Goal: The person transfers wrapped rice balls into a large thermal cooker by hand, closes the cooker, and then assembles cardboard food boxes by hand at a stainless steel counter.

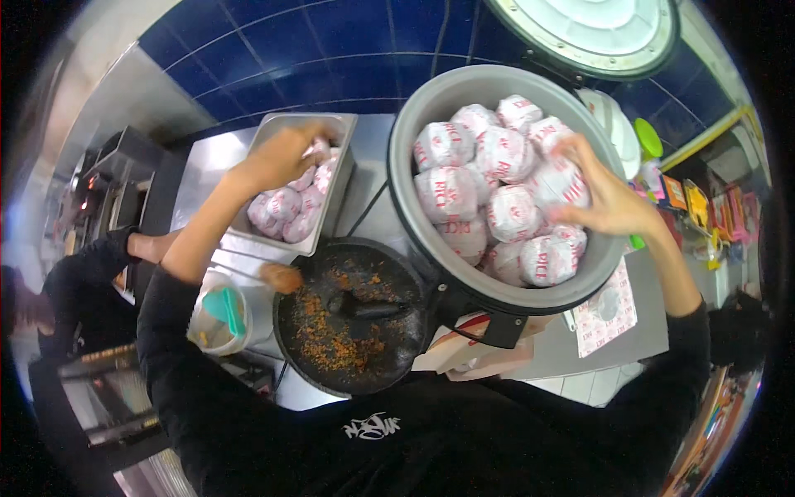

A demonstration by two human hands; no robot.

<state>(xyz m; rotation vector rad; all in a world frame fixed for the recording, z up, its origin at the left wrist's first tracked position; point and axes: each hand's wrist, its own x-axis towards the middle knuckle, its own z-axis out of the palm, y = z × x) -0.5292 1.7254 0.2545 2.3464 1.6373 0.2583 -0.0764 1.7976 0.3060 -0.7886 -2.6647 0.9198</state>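
Observation:
A round grey food warmer pot [407,242] with its lid [590,28] raised holds several balls wrapped in printed paper. My right hand [599,192] is around one wrapped ball [559,183] at the pot's right side, thumb and fingers on its paper. My left hand [286,152] reaches into a deep steel pan [338,186] holding several smaller-looking wrapped balls [284,205]; its fingertips are blurred near the upper ones, and whether they grip one I cannot tell.
A black frying pan [397,354] with brown-orange crumbs and a dark handled tool [372,309] sits below. Left of it are a white tub [208,340] with a teal scoop [227,310]. Printed paper [612,323] lies at right. A co-worker's forearm [152,245] and another hand [281,278] show left.

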